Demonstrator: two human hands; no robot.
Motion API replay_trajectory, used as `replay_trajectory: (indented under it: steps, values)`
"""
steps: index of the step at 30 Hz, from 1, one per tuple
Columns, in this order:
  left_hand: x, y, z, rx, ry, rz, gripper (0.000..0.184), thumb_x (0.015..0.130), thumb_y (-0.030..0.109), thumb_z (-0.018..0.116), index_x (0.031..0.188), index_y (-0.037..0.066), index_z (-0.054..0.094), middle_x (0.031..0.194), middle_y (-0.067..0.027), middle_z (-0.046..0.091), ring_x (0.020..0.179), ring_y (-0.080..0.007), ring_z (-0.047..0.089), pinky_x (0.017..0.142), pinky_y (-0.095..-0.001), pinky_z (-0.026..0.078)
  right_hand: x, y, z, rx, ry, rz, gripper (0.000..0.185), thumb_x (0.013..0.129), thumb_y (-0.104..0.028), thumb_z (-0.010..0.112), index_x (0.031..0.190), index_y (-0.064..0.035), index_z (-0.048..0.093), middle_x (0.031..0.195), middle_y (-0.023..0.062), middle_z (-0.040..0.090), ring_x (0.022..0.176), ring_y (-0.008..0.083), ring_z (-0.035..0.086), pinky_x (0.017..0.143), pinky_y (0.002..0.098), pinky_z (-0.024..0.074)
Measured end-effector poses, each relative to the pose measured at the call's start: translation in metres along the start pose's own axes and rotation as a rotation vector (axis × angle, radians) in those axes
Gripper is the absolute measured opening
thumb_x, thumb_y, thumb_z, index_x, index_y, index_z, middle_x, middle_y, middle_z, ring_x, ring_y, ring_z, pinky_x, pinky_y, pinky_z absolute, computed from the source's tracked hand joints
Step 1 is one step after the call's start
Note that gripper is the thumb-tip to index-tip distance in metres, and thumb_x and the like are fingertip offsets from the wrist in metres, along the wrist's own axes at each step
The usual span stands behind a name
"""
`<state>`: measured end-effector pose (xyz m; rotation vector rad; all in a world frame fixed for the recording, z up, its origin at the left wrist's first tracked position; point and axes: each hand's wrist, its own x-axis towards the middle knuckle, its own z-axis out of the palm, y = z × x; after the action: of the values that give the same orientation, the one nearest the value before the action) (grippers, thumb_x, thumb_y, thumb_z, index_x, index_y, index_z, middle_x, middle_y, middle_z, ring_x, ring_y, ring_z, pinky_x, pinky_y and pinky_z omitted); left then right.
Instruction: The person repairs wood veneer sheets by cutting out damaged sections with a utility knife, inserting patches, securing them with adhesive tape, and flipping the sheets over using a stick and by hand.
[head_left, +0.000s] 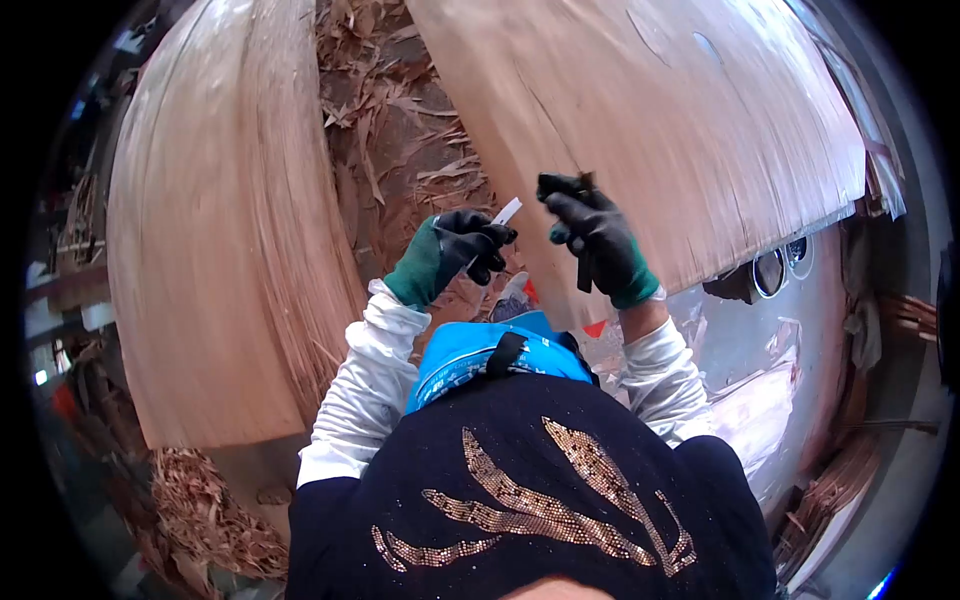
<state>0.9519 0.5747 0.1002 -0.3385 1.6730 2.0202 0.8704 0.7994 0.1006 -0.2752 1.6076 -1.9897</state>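
Observation:
My left hand (462, 250), in a black and green work glove, is closed with a small white strip (508, 211) sticking up from the fingertips. My right hand (598, 235), gloved the same way, is curled over the near left edge of the right wood veneer stack (680, 130). A slim dark object (584, 272) pokes out below its fingers, and a small brownish end shows above them; its kind I cannot make out. The two hands are a short gap apart, in front of my chest.
On the left lies another long stack of veneer sheets (220, 230). Torn veneer scraps (400, 120) cover the floor between the stacks. More shavings (210, 515) are heaped at lower left. A dark thing with a round metal rim (769, 273) sits under the right stack's edge.

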Motion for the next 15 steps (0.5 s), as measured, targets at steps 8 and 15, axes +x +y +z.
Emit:
replay_trajectory:
  steps: [8, 15]
  values:
    - [0.061, 0.031, -0.043, 0.014, -0.182, -0.061, 0.021, 0.091, 0.006, 0.054, 0.108, -0.002, 0.064, 0.085, -0.0141, 0.070, 0.066, -0.0192, 0.067, 0.056, -0.0290, 0.055, 0.059, 0.013, 0.024, -0.005, 0.205, 0.098, 0.011, 0.081, -0.005, 0.067, 0.090, 0.0014, 0.067, 0.079, 0.0033, 0.065, 0.066, 0.0088, 0.056, 0.059, 0.0213, 0.0430]
    - [0.162, 0.039, -0.143, 0.145, -0.152, -0.135, 0.021, 0.087, 0.005, 0.058, 0.106, -0.001, 0.064, 0.089, -0.0134, 0.070, 0.069, -0.0180, 0.068, 0.055, -0.0269, 0.055, 0.117, 0.059, 0.012, -0.041, 0.561, 0.142, 0.013, 0.083, 0.001, 0.060, 0.095, 0.0021, 0.065, 0.094, 0.0085, 0.066, 0.073, 0.0118, 0.058, 0.060, 0.0235, 0.0478]
